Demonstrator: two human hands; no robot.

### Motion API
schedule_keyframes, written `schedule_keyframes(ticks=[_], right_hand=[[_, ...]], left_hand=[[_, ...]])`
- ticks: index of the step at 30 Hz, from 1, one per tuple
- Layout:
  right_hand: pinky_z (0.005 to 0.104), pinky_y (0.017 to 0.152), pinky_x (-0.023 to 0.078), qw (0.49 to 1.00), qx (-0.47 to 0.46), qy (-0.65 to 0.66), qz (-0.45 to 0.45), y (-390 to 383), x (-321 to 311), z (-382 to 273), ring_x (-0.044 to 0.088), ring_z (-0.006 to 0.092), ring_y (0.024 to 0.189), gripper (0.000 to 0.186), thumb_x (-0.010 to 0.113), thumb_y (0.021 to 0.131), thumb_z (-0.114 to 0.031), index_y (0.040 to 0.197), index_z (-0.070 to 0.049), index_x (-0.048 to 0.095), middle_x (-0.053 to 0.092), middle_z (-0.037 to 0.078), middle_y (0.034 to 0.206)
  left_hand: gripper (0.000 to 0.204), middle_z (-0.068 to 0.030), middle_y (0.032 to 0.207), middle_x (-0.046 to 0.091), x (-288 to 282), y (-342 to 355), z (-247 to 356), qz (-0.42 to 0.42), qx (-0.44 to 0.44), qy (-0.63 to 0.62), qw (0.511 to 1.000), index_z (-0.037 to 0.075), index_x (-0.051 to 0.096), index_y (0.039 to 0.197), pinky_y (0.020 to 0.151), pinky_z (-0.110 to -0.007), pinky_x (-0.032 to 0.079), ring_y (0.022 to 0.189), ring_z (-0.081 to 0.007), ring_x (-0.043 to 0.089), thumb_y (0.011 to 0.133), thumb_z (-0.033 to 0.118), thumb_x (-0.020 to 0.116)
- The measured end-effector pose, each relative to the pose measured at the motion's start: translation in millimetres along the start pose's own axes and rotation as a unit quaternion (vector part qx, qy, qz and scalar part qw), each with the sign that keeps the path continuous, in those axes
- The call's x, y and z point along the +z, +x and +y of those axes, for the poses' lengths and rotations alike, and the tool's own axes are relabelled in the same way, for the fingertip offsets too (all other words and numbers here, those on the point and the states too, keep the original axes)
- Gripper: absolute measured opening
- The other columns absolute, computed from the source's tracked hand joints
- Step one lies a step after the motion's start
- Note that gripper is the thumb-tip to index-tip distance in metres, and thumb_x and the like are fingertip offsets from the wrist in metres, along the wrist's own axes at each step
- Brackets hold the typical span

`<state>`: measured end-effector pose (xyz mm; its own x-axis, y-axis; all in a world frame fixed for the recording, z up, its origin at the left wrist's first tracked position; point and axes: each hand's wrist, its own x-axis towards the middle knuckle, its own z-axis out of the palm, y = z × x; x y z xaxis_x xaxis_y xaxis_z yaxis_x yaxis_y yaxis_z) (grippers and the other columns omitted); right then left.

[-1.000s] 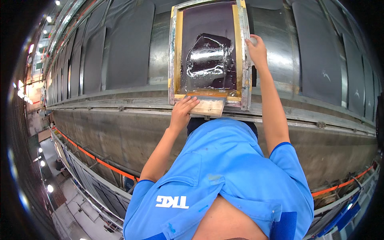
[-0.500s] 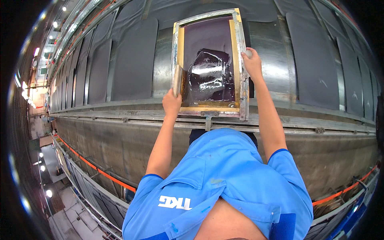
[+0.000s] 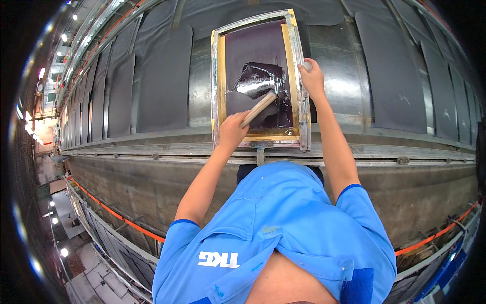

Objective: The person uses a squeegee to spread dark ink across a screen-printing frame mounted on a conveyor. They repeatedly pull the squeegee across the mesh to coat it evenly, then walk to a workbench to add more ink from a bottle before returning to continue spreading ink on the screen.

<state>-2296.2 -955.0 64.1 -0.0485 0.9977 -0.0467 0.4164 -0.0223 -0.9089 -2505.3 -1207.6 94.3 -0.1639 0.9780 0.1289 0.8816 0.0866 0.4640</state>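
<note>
A screen-printing frame (image 3: 215, 81) with a metal border and yellow tape inside lies on the long table ahead of me. Dark, glossy ink (image 3: 258, 76) is spread over the middle of its mesh. My left hand (image 3: 233, 130) is closed round one end of a wooden-handled squeegee (image 3: 260, 109), which slants up to the right across the lower mesh. The squeegee's blade edge is hard to make out. At the frame's right side, my right hand (image 3: 312, 80) grips a pale, rounded handle (image 3: 307, 66).
Dark fabric panels (image 3: 163, 81) lie in a row along the table, left and right of the frame. A metal rail (image 3: 202, 152) runs along the near table edge, with a bracket (image 3: 260, 152) from the frame resting at it. Behind me an orange strip (image 3: 121, 215) edges another table.
My left hand has moved right, swinging the squeegee from upright at the frame's left side to a slant over the inked mesh. My right hand keeps its hold on the handle.
</note>
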Motion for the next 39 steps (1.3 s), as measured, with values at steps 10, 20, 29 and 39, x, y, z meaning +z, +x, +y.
schedule_keyframes(ticks=[10, 20, 29, 39], right_hand=[[0.0386, 0.089, 0.049, 0.999, -0.037, 0.004, 0.034, 3.7, 0.8, 7.1, 0.067, 0.031, 0.101, 0.03, 0.065, 0.091, -0.024, 0.116, -0.008, 0.068, 0.07, 0.018, 0.108], [0.0395, 0.089, 0.049, 1.0, -0.017, -0.008, 0.011, -28.7, 65.1, -59.4, 0.068, 0.0319, 0.098, 0.028, 0.06, 0.095, -0.026, 0.117, -0.01, 0.068, 0.071, 0.019, 0.102], [0.0396, 0.089, 0.05, 0.998, -0.051, 0.028, -0.003, -63.0, 224.7, -101.8, 0.069, 0.0306, 0.101, 0.026, 0.059, 0.096, -0.025, 0.114, -0.01, 0.069, 0.072, 0.017, 0.107], [0.0385, 0.075, 0.05, 0.999, -0.028, 0.007, 0.042, -150.9, 369.8, -131.1, 0.066, 0.0254, 0.075, 0.024, 0.063, 0.094, -0.023, 0.115, -0.01, 0.067, 0.07, 0.016, 0.086]], left_hand=[[0.054, -0.0013, 0.119, 0.071, -5.7, -4.2, -19.6, -0.048, 0.124, -0.015, 0.991, 0.017, 0.072, 0.118, 0.089, -0.035, 0.054, 0.106, -0.0221, 0.066, 0.07, -0.006, 0.069], [0.059, -0.006, 0.116, 0.072, -41.7, -50.3, -57.7, 0.1, -0.058, -0.083, 0.99, 0.016, 0.072, 0.118, 0.091, -0.038, 0.052, 0.103, -0.0279, 0.065, 0.064, -0.008, 0.067], [0.062, -0.0029, 0.126, 0.068, -137.6, -80.0, -216.0, -0.056, 0.021, -0.076, 0.995, 0.015, 0.069, 0.122, 0.099, -0.038, 0.049, 0.119, -0.0262, 0.06, 0.065, -0.009, 0.067], [0.048, -0.0101, 0.109, 0.07, -260.9, -112.8, -373.9, 0.039, -0.098, -0.13, 0.986, 0.01, 0.073, 0.112, 0.089, -0.036, 0.052, 0.101, -0.0297, 0.067, 0.068, -0.009, 0.065]])
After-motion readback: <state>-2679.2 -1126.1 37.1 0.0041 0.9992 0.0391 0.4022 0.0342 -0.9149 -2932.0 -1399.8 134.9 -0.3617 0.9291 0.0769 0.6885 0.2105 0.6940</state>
